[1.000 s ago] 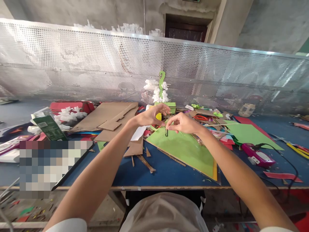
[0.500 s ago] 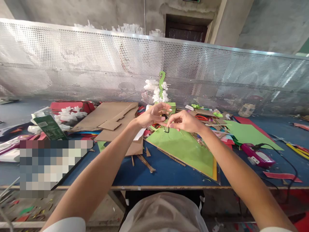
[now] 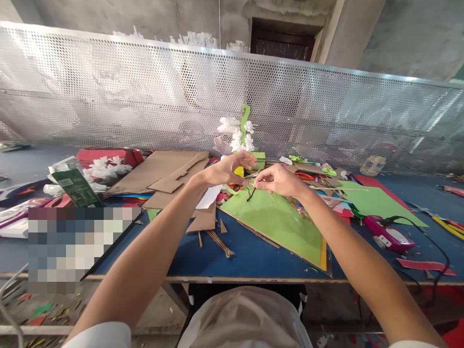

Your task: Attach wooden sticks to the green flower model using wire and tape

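My right hand (image 3: 274, 180) pinches a short dark cord (image 3: 250, 194) between thumb and fingertips, its loose end hanging in a bend. Just to its left is my left hand (image 3: 237, 166), fingers curved and apart from the thumb, with nothing visible in its grip. Both hands hover above a light green sheet (image 3: 271, 222) that lies at an angle on the table. Behind them stands a curled green paper stem (image 3: 245, 116) with white paper flowers (image 3: 237, 138) along its sides.
Brown cardboard (image 3: 163, 164) lies left on the blue table (image 3: 203, 266), near a green box (image 3: 78, 186). Rightward are another green sheet (image 3: 377, 203), a purple power strip (image 3: 389, 234) with a black cable, and pliers (image 3: 447, 226). A perforated metal screen (image 3: 145, 96) stands behind.
My left thumb and fingers have come away from my right fingertips and opened wider. The dark cord now hangs more loosely from my right hand. The view has shifted slightly.
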Available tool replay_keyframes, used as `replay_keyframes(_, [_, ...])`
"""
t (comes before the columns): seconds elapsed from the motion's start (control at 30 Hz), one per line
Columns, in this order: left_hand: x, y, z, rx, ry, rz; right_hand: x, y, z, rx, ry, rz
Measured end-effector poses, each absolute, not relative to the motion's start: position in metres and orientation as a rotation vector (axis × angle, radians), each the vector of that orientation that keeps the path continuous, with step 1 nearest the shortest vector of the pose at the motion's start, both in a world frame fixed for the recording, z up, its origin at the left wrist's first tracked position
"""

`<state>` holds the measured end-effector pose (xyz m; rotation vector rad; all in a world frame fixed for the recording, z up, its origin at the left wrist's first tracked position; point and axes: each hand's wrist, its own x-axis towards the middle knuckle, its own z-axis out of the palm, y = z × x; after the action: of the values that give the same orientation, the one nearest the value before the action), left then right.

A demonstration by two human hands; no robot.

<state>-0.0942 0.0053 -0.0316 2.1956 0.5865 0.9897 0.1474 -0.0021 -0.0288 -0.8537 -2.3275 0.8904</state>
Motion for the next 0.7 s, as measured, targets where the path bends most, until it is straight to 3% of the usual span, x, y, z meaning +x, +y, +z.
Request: replay_keyframes(0.7, [-0.106,0.007,-0.027,2.179,0.756,0.981,0.153,-0.001,-0.029,-0.885,-2.405,0.954])
